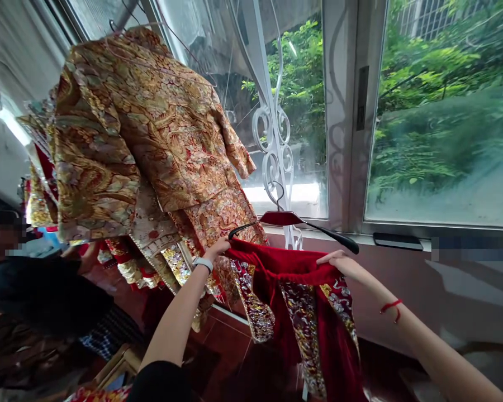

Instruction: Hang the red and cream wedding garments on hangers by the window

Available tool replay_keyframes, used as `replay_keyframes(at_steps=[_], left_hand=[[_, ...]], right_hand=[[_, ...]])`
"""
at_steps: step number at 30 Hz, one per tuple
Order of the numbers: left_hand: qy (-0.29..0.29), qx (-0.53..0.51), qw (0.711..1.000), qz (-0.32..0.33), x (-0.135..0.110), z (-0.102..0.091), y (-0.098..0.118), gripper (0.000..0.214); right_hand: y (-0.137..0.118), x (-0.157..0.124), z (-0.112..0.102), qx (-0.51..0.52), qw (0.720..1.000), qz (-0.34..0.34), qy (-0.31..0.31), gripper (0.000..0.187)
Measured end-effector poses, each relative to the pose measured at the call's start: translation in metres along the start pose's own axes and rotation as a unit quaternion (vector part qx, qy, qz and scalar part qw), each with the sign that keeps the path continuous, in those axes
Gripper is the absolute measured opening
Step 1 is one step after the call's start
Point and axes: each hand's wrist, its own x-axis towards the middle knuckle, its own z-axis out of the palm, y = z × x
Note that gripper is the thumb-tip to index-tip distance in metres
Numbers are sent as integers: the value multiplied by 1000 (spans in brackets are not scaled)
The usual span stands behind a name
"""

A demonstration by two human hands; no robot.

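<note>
A red velvet skirt [289, 259] with gold and silver embroidered panels hangs between my two hands. My left hand [218, 245], with a pale band on its wrist, grips the waistband's left end. At the other end, my right hand [339, 262] is closed on the waistband, its index finger lying along the top edge. Just behind the waistband is a black hanger [281, 218] with a dark red middle and its hook pointing up. Whether the skirt is fastened to the hanger I cannot tell.
A gold brocade jacket [163, 123] hangs at upper left, with several more embroidered garments [146, 273] behind it. A person in dark clothes [42, 296] is at the left. A phone-like dark slab [398, 241] lies on the sill below the window [440, 123]. A white scrolled grille [272, 128] stands before the glass.
</note>
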Motion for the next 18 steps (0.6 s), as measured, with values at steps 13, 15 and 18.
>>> replay_keyframes(at_steps=[13,15,18], left_hand=[[6,-67,998,-13,23,-5,39,19],[7,-61,998,-10,21,-5,43,14],[17,-47,999,12,17,-7,50,16]], right_hand=[[7,0,-16,320,945,39,-48,48],[4,-3,-26,335,939,22,-74,58],[1,-9,-41,330,940,-3,-82,89]])
